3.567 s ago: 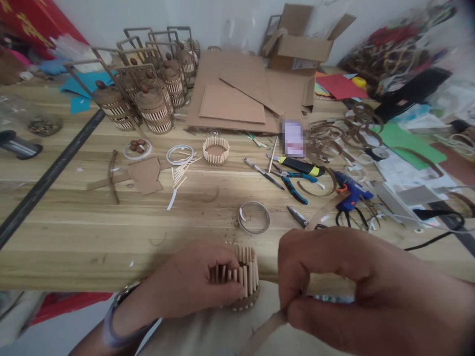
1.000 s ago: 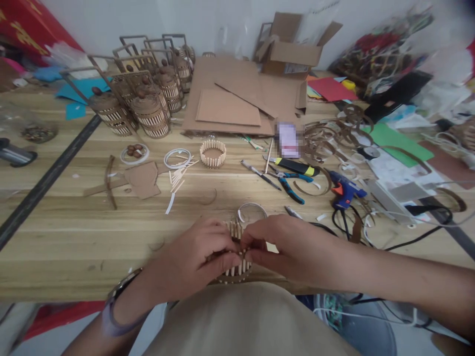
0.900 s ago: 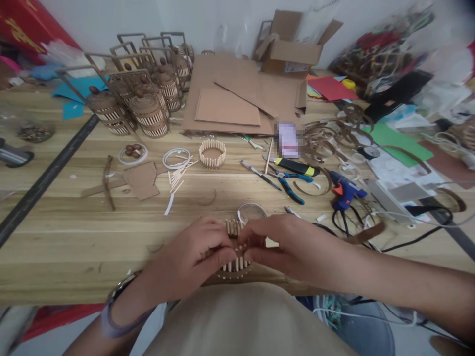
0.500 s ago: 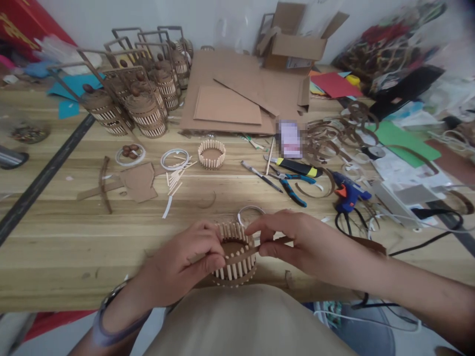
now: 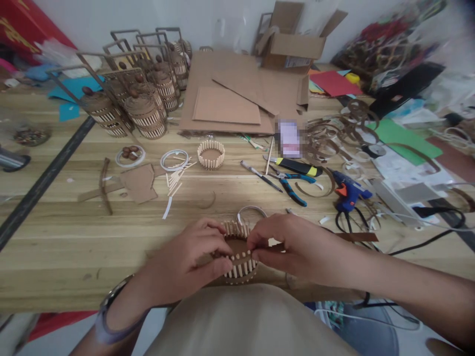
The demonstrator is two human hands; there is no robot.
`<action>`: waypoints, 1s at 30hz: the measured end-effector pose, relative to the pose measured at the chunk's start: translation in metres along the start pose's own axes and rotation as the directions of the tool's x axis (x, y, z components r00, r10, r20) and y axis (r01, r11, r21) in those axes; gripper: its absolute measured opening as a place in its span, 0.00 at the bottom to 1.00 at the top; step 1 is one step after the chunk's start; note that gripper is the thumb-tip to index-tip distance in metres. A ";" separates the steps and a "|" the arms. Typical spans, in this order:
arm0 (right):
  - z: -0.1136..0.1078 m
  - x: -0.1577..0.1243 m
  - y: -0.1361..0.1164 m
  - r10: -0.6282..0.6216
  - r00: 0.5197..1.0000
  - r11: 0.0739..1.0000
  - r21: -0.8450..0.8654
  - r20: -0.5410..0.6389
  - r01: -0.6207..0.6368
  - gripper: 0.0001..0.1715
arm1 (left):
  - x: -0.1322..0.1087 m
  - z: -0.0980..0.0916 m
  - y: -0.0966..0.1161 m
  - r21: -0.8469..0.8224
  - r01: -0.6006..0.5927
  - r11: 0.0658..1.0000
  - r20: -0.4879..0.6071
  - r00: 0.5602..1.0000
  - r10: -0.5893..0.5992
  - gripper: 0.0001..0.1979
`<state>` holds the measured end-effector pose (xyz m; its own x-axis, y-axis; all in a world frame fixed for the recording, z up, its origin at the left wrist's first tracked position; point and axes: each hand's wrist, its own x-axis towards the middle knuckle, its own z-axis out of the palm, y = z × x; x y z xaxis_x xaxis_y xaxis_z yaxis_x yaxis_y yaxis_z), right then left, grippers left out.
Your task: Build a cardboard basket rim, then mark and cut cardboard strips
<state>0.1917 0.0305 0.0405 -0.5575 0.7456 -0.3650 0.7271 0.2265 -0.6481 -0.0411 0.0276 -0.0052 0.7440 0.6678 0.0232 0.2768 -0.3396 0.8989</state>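
Observation:
A small round basket of upright wooden sticks [image 5: 243, 268] with a brown base is held near the table's front edge. My left hand [image 5: 193, 264] is closed on its left side, thumb pressing the near wall. My right hand [image 5: 284, 247] pinches a flat brown strip [image 5: 358, 237] at the basket's right side. The strip runs around the outside of the near sticks, just below their tips, and its loose tail sticks out to the right behind my wrist. Just behind the basket lies a white tape ring [image 5: 252, 208], partly hidden by my right hand.
A second stick ring [image 5: 211, 155], loose sticks [image 5: 177, 179] and cardboard scraps [image 5: 138, 183] lie farther back. Pliers [image 5: 293, 190], a utility knife [image 5: 299, 166] and a blue glue gun [image 5: 349, 192] with cords are at right. Several lidded baskets with handles [image 5: 146, 116] stand at back left.
My right hand has moved slightly left, closer in along the strip against the basket. My left hand and the basket have shifted a little right, and the strip's tail now shows more.

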 end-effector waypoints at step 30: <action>0.000 -0.006 0.008 -0.128 0.991 0.992 -0.004 -0.044 0.128 0.10 | 0.000 0.001 0.000 -0.011 -0.120 0.993 0.046 0.992 0.120 0.20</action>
<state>0.2010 0.0278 0.0378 -0.6280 0.7372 -0.2494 0.6514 0.3226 -0.6867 -0.0405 0.0264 -0.0054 0.7991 0.5909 0.1108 0.1788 -0.4096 0.8946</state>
